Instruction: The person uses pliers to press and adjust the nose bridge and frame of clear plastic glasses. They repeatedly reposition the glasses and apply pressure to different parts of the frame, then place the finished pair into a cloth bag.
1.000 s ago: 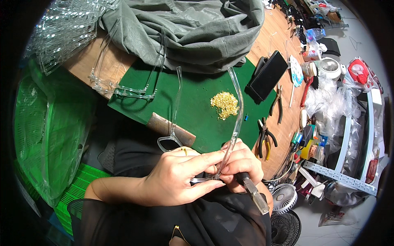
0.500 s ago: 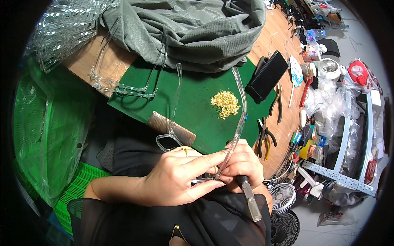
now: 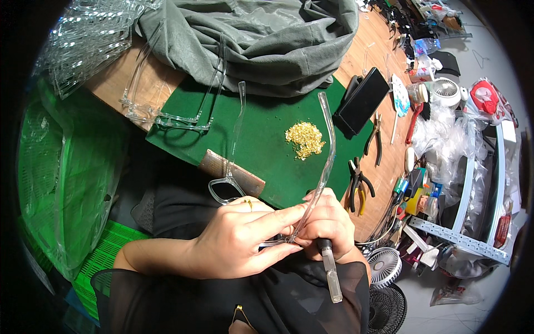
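My left hand [image 3: 236,239] grips the front of a clear plastic eyeglass frame [image 3: 327,150], fingers pressed around it. One temple arm of the frame stands up at the right past my right hand, the other at the left behind my left hand. My right hand [image 3: 332,220] is closed at the frame's right hinge corner. It also holds a screwdriver [image 3: 332,278], whose black and see-through handle sticks out below the fist toward me. The tool's tip is hidden by my fingers. Beyond both hands, a heap of tiny gold-coloured metal parts [image 3: 304,140] lies on a green mat [image 3: 267,122].
Pliers [image 3: 360,186] and more pliers [image 3: 374,139] lie right of the mat, near a black phone [image 3: 362,103]. Clear frames [image 3: 183,121] rest at the mat's left edge, with more stacked [image 3: 89,47] behind. Grey cloth [image 3: 267,50] covers the back. A patterned bar [image 3: 232,173] lies at the near edge.
The screwdriver's handle end has swung a little to the left, with my right hand turning slightly. The frame has tilted slightly, its right temple tip shifting right. My left hand stays nearly in place.
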### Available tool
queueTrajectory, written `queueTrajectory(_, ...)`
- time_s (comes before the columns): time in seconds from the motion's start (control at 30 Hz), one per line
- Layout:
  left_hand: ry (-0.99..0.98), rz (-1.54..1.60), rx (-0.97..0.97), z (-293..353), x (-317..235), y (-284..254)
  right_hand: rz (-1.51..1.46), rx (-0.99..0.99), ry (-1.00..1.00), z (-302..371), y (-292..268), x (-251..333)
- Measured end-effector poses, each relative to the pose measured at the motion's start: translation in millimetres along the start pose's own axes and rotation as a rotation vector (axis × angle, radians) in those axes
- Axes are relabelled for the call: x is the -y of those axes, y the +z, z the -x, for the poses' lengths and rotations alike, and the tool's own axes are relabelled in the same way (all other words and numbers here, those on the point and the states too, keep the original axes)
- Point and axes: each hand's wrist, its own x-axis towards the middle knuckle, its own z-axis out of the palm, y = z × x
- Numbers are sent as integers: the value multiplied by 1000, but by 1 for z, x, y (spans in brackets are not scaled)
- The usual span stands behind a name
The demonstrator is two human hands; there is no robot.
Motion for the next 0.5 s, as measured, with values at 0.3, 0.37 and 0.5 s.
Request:
queueTrajectory(0.3, -10, 59, -13, -2, -2, 0, -124, -75, 52, 1, 4, 1)
queueTrajectory(0.37, -16, 67, -14, -1, 0, 1, -125, -74, 56, 1, 4, 0)
queueTrajectory(0.5, -10, 74, -7, -1, 3, 1, -123, -44, 61, 0, 2, -1)
